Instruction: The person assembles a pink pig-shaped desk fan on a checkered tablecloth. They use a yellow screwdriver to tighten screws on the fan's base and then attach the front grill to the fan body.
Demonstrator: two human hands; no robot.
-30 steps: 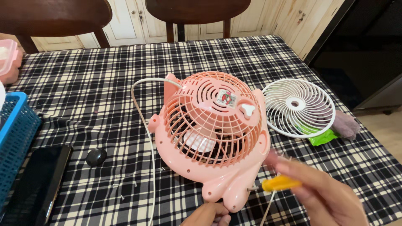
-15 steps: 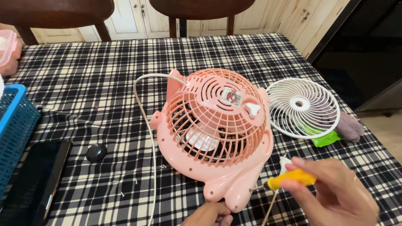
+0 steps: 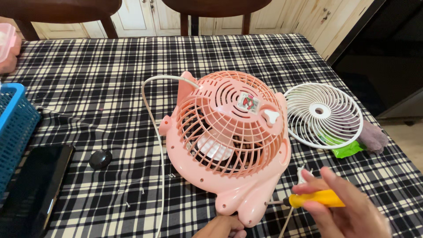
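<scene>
- My right hand (image 3: 348, 213) grips yellow-handled screwdriver (image 3: 315, 199), fingers closed round handle, tip at pink fan's (image 3: 229, 143) foot.
- My left hand (image 3: 222, 228) touches fan's bottom edge; grip hidden, can't tell.
- Fan lies mid table (image 3: 110, 66), white grille (image 3: 324, 115) just right of it, black knob (image 3: 100, 158) left.

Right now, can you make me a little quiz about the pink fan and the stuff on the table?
1. True or false: the right hand holds a yellow screwdriver.
2. What lies right of the pink fan? A) a white grille B) a blue basket C) a black phone
3. Which hand touches the fan's bottom edge?

Key:
1. True; its tip points at the fan's lower edge.
2. A: the white grille lies there. The basket and phone are at the left.
3. The left hand.
</scene>
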